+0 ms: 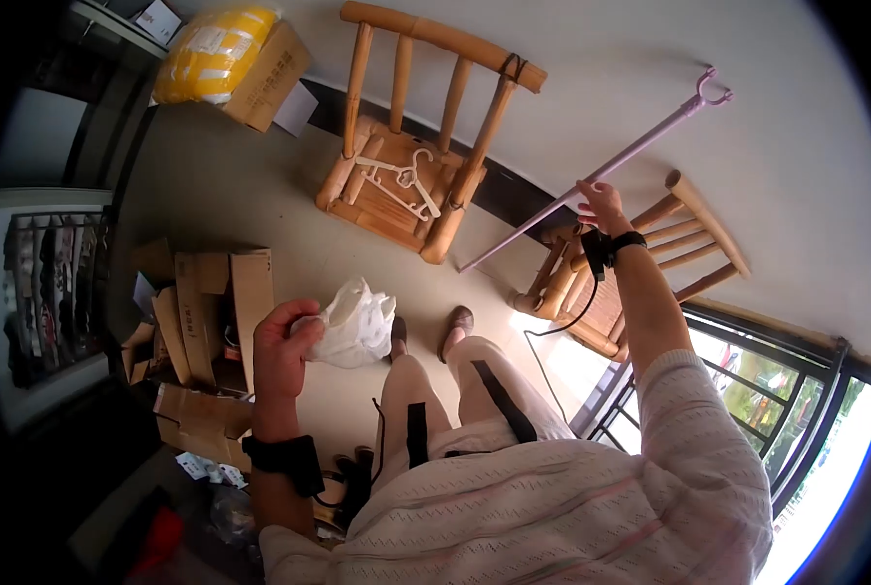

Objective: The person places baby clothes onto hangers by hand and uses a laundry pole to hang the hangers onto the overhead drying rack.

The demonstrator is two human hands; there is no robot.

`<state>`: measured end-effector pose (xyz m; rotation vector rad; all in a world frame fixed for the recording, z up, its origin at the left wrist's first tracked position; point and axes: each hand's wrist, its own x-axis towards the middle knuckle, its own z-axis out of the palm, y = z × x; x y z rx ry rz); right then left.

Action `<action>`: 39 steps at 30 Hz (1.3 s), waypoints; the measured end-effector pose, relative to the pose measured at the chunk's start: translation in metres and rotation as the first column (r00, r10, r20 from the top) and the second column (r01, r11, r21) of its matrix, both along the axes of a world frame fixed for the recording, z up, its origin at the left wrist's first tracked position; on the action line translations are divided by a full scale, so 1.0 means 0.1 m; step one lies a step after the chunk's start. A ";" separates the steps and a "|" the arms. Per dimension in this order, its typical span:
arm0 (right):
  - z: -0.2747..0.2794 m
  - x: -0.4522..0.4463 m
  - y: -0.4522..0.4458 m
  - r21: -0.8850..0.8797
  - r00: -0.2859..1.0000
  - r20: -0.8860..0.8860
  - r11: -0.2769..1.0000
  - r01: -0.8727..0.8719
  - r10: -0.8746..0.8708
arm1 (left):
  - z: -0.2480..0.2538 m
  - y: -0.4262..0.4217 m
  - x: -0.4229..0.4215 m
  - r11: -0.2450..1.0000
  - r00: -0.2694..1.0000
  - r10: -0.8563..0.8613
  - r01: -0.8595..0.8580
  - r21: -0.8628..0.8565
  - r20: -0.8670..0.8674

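My left hand [285, 336] is closed on a white plastic bag [354, 327], which hangs above the floor; what is inside cannot be made out. Out to the right, my right hand [603, 207] has its fingers closed around a pale purple clothes pole [640, 146]. A forked hook tops the pole, and its lower end comes down near the floor beside the wall. Both wrists wear black straps, and a cable runs from the right one. White clothes hangers [406, 181] lie on the seat of a bamboo chair [442, 24] ahead of me.
A second bamboo chair [703, 224] stands below my right hand, near a barred window [747, 380]. Open cardboard boxes [196, 317] crowd the left side. At the back left, a yellow wrapped parcel [216, 54] rests against a carton [270, 78].
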<state>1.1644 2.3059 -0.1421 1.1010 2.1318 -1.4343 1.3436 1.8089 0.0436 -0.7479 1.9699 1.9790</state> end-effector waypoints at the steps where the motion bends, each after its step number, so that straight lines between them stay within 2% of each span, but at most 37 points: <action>1: 0.03 0.10 -0.03 -0.008 1.000 0.005 1.000 -0.012 0.012 | 0.01 -0.02 -0.05 0.990 0.999 0.014 -0.010 0.139 -0.031; 2: 0.09 0.21 -0.04 -0.009 1.000 0.004 1.000 -0.017 0.017 | 0.01 -0.02 -0.10 0.960 0.997 0.026 -0.006 0.281 -0.067; 3: 0.15 0.35 -0.11 -0.086 0.991 0.023 0.988 -0.127 0.129 | 0.03 0.01 -0.14 0.958 0.997 0.023 -0.002 0.288 -0.071; 5: 0.30 0.60 -0.51 -0.250 0.948 0.003 0.918 -0.307 0.318 | 0.09 0.11 -0.25 0.896 0.992 0.027 0.030 0.443 -0.121; 7: 0.53 0.72 -1.13 -0.389 0.897 -0.070 0.816 -0.427 0.436 | 0.14 0.21 -0.34 0.874 0.987 -0.030 0.102 0.475 -0.158; 8: 0.60 0.74 -1.43 -0.404 0.855 -0.156 0.758 -0.512 0.495 | 0.18 0.25 -0.38 0.855 0.980 -0.074 0.159 0.494 -0.186; 9: 0.69 0.78 -1.72 -0.477 0.831 -0.255 0.683 -0.553 0.494 | 0.21 0.28 -0.41 0.852 0.977 -0.091 0.177 0.493 -0.194; 10: 0.66 0.79 -1.98 -0.541 0.830 -0.261 0.637 -0.549 0.493 | 0.25 0.31 -0.44 0.828 0.969 -0.117 0.216 0.517 -0.217; 12: 0.75 0.83 -2.40 -0.590 0.856 -0.260 0.627 -0.508 0.448 | 0.32 0.30 -0.49 0.800 0.956 -0.163 0.273 0.535 -0.245; 14: 0.82 0.84 -2.67 -0.823 0.854 -0.263 0.357 -0.442 0.449 | 0.36 0.24 -0.49 0.787 0.921 -0.172 0.342 0.514 -0.349; 15: 0.87 0.85 -2.70 -0.821 0.856 -0.267 0.360 -0.442 0.442 | 0.37 0.16 -0.47 0.784 0.918 -0.179 0.350 0.512 -0.353; 17: 1.05 0.82 -2.70 -0.816 0.937 -0.249 0.469 -0.339 0.244 | 0.37 -0.05 -0.43 0.870 0.920 -0.182 0.316 0.380 -0.347; 18: 1.22 0.79 -2.64 -0.858 0.954 -0.212 0.428 -0.285 0.210 | 0.31 -0.17 -0.40 0.867 0.917 -0.179 0.318 0.384 -0.356; 20: 1.53 0.81 -2.65 -0.911 0.959 -0.271 0.300 -0.282 0.079 | 0.10 -0.37 -0.33 0.932 0.955 -0.233 0.274 0.239 -0.186; 23: 1.93 0.92 -2.93 -0.870 0.924 -0.364 0.312 -0.381 0.113 | -0.09 -0.38 -0.32 0.908 0.930 -0.360 0.368 0.200 -0.075; 24: 1.96 0.93 -3.02 -0.806 0.890 -0.414 0.377 -0.457 0.193 | -0.10 -0.38 -0.33 0.894 0.920 -0.388 0.389 0.222 -0.048; 26: 2.10 1.00 -3.19 -0.769 0.823 -0.519 0.294 -0.567 0.229 | -0.03 -0.33 -0.34 0.907 0.932 -0.353 0.362 0.216 -0.079; 27: 2.15 1.01 -3.24 -0.765 0.820 -0.522 0.295 -0.572 0.236 | 0.00 -0.33 -0.33 0.916 0.939 -0.329 0.343 0.209 -0.097; 28: 2.20 1.00 -3.27 -0.738 0.804 -0.559 0.321 -0.594 0.202 | 0.03 -0.39 -0.33 0.916 0.940 -0.326 0.340 0.211 -0.103; 30: 2.22 0.95 -3.28 -0.680 0.769 -0.629 0.400 -0.615 0.112 | 0.07 -0.52 -0.35 0.967 0.977 -0.140 0.169 0.188 -0.160; 32: 2.30 0.93 -3.26 -0.716 0.843 -0.538 0.532 -0.453 -0.007 | -0.01 -0.69 -0.38 0.957 0.975 -0.083 0.135 0.256 -0.204; 33: 2.24 0.88 -3.26 -0.640 0.842 -0.539 0.646 -0.417 0.010 | 0.00 -0.75 -0.39 0.966 0.960 -0.062 0.126 0.226 -0.272; 34: 2.23 0.89 -3.28 -0.637 0.840 -0.543 0.647 -0.419 0.009 | 0.01 -0.80 -0.40 0.974 0.941 -0.043 0.114 0.196 -0.336; 35: 2.27 0.91 -3.34 -0.657 0.849 -0.528 0.651 -0.382 -0.035 | 0.00 -0.81 -0.42 0.950 0.924 -0.009 0.127 0.284 -0.383; 36: 2.32 0.93 -3.39 -0.675 0.854 -0.514 0.651 -0.347 -0.079 | 0.00 -0.82 -0.42 0.950 0.921 -0.008 0.129 0.283 -0.391; 38: 2.45 0.96 -3.43 -0.662 0.847 -0.527 0.658 -0.360 -0.066 | 0.04 -0.78 -0.40 0.746 0.918 0.061 0.220 0.629 -0.393; 39: 2.52 0.97 -3.42 -0.660 0.840 -0.539 0.651 -0.374 -0.064 | 0.08 -0.77 -0.40 0.746 0.917 0.061 0.221 0.628 -0.395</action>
